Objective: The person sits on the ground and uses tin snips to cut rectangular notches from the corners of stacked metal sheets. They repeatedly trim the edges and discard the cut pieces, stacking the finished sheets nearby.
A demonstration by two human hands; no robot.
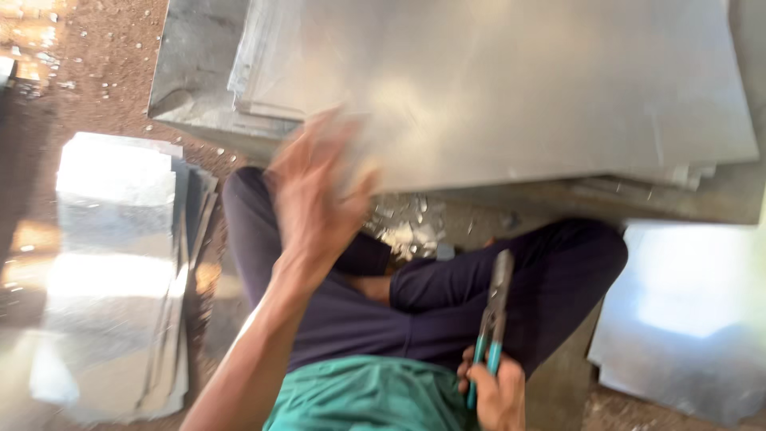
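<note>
Snips [495, 315] upright in right grip [499, 391]

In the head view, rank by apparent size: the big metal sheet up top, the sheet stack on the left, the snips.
1. big metal sheet
2. sheet stack
3. snips, held in the right hand; closer to the camera, yet clearly smallest.

Left hand [319, 187] motion-blurred, grip unclear

The left hand [319, 187] reaches the metal sheets [511, 88]; the right hand [496, 391] grips teal-handled snips [493, 319].
</note>
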